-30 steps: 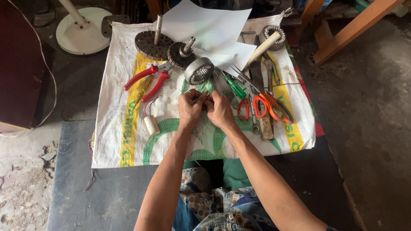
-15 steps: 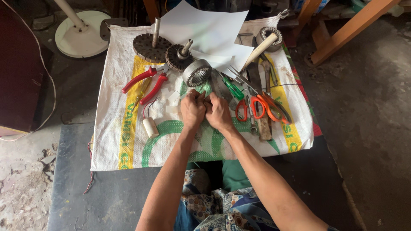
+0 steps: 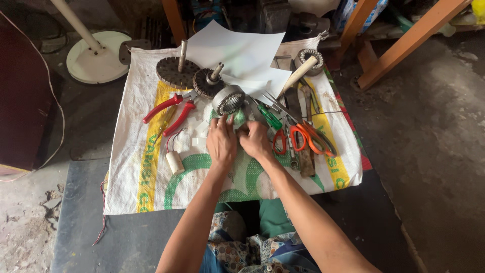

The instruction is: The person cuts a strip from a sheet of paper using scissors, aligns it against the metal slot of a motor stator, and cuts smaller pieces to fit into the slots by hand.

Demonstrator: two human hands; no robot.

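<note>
The floor (image 3: 434, 151) was rough grey concrete, dusty and cracked, with rubble and loose chips (image 3: 45, 202) at the near left. A dark slab (image 3: 81, 217) lay at the near side. At the far left stood a round white stand base (image 3: 96, 60) with its pole, and a dark red cabinet (image 3: 20, 101) beside it. Orange wooden legs (image 3: 399, 45) slanted at the far right. Daylight was soft and even.

Red-handled pliers (image 3: 169, 112), orange-handled scissors (image 3: 303, 137), white paper (image 3: 237, 50) and perhaps a small capacitor (image 3: 175, 163) lie on the woven sack (image 3: 136, 192).
</note>
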